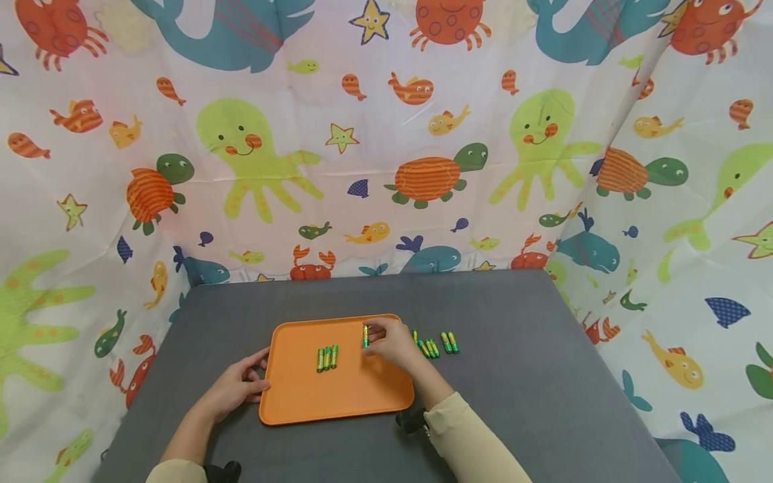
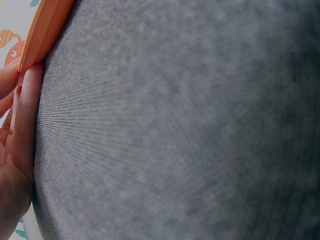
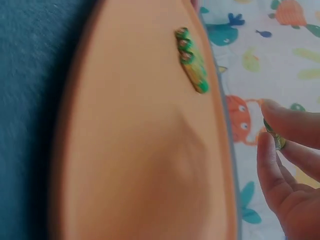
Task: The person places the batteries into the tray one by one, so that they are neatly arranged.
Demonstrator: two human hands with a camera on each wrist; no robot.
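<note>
Right hand is over the far right part of the orange tray, fingers curled, pinching one green battery between fingertips and thumb; the battery stands roughly upright, just above the tray surface, and whether its lower end touches the tray cannot be told from the head view. The right wrist view confirms the pinch: a small green and yellow cylinder shows between the fingertips, its body mostly covered. Left hand rests on the grey table at the tray's left edge, fingers relaxed and nearly straight, tips touching the rim; it grips nothing. The left wrist view shows the fingers lying flat along the grey cloth with the orange rim just at their tips. Three green batteries lie side by side, touching one another, near the middle of the tray, well apart from the held one. A further row of loose batteries lies on the table just beyond the tray's right edge, partly hidden behind the right hand; their exact count cannot be told. Both sleeves are pale beige. A curtain printed with sea creatures hangs behind and to both sides of the table.
</note>
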